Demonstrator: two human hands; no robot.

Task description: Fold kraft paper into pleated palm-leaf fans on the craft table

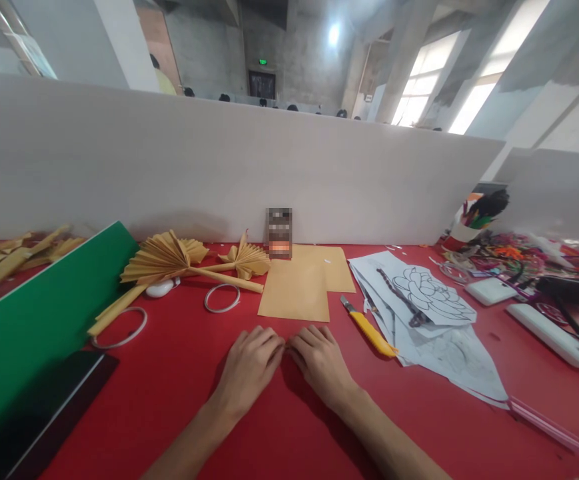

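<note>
My left hand point(255, 359) and my right hand point(321, 355) rest on the red table, fingertips nearly meeting. Both have curled, pinched fingers; whatever may be between them is hidden or too small to name. Just beyond them lies a tan paper sheet point(294, 293), overlapping a second tan sheet point(342, 270). To the right of my right hand is a yellow utility knife point(372, 333) with its blade end pointing away from me. Folded tan paper fans point(162, 260) on rolled paper stems lie to the far left of the sheets.
White rings of tape or tubing point(222, 299) lie near the fans. A green board point(64, 320) and a dark flat case point(54, 413) stand at left. Printed drawings point(429, 293), a pen cup point(462, 233) and clutter fill the right. A white partition point(219, 160) closes the back.
</note>
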